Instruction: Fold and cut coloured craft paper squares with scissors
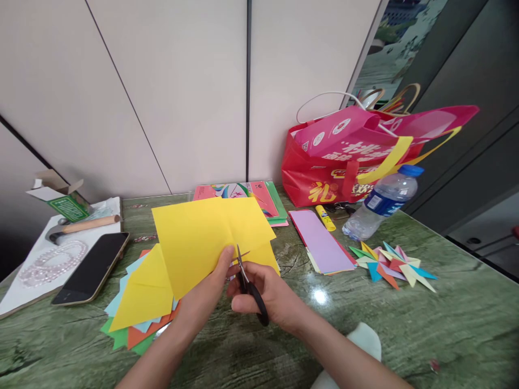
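Note:
A large yellow sheet of paper (194, 237) is pinched in my left hand (211, 286), with the thumb on top near its lower edge. My right hand (263, 292) is wrapped round the black handles of a pair of scissors (256, 300). The scissor blades are a little apart at the sheet's lower edge, close to my left thumb; a crease runs up the sheet from there. Below and left of the sheet lies a fanned stack of coloured paper (141, 297), yellow on top, with blue, orange and green edges showing.
At left are a phone (91, 268), a hammer (83, 227), bead strands (52, 265) and a small open box (65, 202). At right are purple paper strips (322, 243), a glue stick (325, 218), a water bottle (381, 202), a red bag (316, 173) and folded paper pieces (393, 265).

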Demonstrator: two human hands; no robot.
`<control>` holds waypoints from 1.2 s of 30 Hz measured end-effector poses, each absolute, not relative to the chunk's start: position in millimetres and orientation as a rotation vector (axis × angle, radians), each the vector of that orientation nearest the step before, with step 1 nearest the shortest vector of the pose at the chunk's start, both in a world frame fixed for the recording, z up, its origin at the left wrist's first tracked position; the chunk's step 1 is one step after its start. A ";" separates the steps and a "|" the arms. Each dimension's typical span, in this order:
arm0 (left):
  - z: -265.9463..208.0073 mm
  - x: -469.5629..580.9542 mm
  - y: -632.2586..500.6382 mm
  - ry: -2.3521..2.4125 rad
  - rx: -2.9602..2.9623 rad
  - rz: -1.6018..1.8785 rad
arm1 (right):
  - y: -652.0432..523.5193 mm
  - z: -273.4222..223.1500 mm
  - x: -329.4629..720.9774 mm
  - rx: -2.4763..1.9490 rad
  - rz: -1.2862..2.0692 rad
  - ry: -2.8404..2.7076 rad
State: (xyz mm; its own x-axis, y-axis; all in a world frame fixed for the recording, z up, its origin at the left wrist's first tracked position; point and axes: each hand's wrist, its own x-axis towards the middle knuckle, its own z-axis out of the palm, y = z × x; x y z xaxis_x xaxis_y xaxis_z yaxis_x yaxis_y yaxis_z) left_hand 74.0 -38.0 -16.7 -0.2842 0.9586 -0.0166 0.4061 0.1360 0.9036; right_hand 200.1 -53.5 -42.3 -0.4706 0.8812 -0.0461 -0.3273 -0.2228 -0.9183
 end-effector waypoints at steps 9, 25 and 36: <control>-14.0 75.6 -39.1 1.768 1.301 1.134 | -53.5 -41.6 199.2 -0.775 1.768 -1.198; -12.2 75.5 -40.4 1.710 1.314 1.134 | -53.5 -44.8 199.4 -0.796 1.714 -1.227; -14.8 73.8 -40.2 1.631 1.343 1.144 | -52.6 -49.0 200.1 -0.784 1.706 -1.246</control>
State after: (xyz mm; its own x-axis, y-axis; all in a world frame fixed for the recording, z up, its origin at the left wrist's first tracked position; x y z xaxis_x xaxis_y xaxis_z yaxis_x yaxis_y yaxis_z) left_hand 73.8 -40.2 -14.8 -0.1955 0.9807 0.0052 0.3390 0.0626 0.9387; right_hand 200.1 -52.6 -49.0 -0.4334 0.9012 -0.0010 -0.2737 -0.1326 -0.9526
